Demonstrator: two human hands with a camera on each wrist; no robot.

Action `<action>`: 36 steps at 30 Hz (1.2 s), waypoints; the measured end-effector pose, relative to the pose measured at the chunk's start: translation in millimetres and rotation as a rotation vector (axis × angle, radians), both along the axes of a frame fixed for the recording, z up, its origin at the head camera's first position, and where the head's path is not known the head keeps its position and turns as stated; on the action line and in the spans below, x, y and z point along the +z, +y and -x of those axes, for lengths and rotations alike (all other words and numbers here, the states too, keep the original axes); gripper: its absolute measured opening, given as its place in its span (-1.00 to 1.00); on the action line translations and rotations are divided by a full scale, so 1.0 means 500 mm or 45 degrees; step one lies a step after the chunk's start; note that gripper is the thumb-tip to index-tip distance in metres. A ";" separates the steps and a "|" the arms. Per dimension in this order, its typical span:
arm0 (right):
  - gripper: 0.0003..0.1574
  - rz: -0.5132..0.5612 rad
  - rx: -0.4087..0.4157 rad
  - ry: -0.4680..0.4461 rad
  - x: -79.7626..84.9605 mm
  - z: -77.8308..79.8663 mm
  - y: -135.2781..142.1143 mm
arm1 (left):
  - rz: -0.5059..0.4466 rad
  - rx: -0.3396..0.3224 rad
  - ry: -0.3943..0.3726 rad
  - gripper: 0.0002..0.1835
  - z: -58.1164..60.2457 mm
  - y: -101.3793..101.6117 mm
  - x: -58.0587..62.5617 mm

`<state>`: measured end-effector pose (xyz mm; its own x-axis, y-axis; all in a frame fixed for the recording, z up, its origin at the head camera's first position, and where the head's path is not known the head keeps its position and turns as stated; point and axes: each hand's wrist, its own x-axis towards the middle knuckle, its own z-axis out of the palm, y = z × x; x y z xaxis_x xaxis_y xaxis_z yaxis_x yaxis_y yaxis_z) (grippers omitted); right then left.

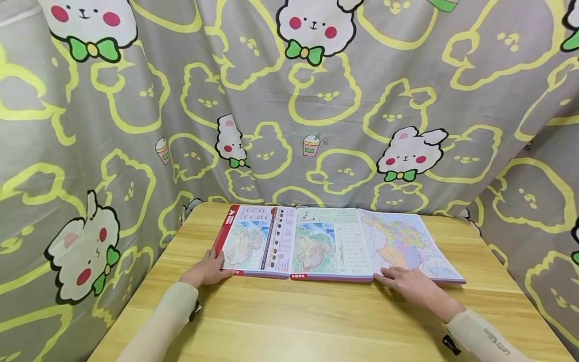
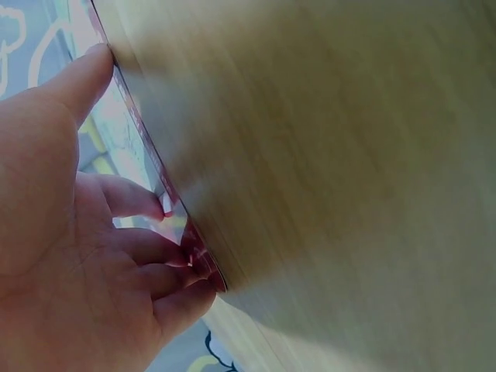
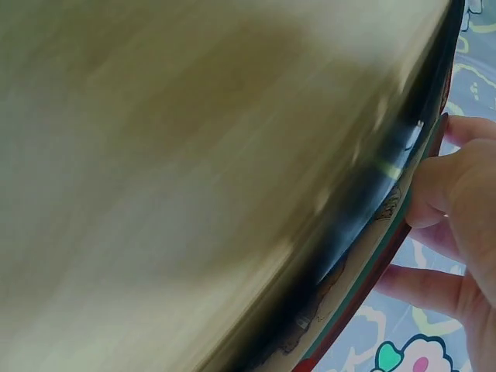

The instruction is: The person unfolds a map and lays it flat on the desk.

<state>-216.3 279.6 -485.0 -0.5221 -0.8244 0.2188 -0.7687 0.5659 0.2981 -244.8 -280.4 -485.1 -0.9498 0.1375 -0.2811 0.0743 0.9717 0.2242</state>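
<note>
An open map book (image 1: 350,241) lies spread in three panels across the table, printed with coloured maps and small text. At its near left corner, my left hand (image 1: 210,268) holds on, thumb along the front edge and fingers at the red left border. In the left wrist view, bent fingertips meet the red edge (image 2: 198,248). My right hand (image 1: 409,286) grips the front edge where the middle and right panels meet. The right wrist view shows its thumb and fingers at layered page edges (image 3: 364,260); part of that hand is cut off by the frame.
The wooden table (image 1: 289,317) extends in front of the book and to both sides. A grey patterned curtain (image 1: 271,100) hangs around the table's back and sides, close behind the book's far edge.
</note>
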 end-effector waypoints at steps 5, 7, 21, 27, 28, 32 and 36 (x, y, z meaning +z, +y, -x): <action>-0.35 -0.022 0.059 0.016 -0.008 0.004 0.002 | -0.003 0.031 0.004 0.13 -0.002 0.005 -0.005; -0.36 -0.021 0.085 0.022 -0.013 0.006 0.003 | 0.005 0.039 0.015 0.15 -0.003 0.006 -0.008; -0.46 -0.028 0.083 -0.025 -0.030 -0.009 0.000 | 0.002 0.062 0.020 0.17 -0.014 0.005 -0.013; -0.45 -0.033 0.068 -0.032 -0.025 -0.012 0.000 | 0.000 0.062 0.030 0.18 -0.010 0.007 -0.010; -0.45 -0.035 0.062 -0.041 -0.023 -0.012 0.000 | -0.006 0.064 0.031 0.17 -0.010 0.008 -0.009; -0.45 0.021 -0.015 -0.119 -0.014 -0.013 0.001 | -0.040 0.048 0.050 0.14 -0.010 0.010 -0.007; -0.56 0.169 -0.160 -0.228 -0.007 -0.010 -0.006 | -0.035 -0.037 0.109 0.02 -0.008 0.027 0.008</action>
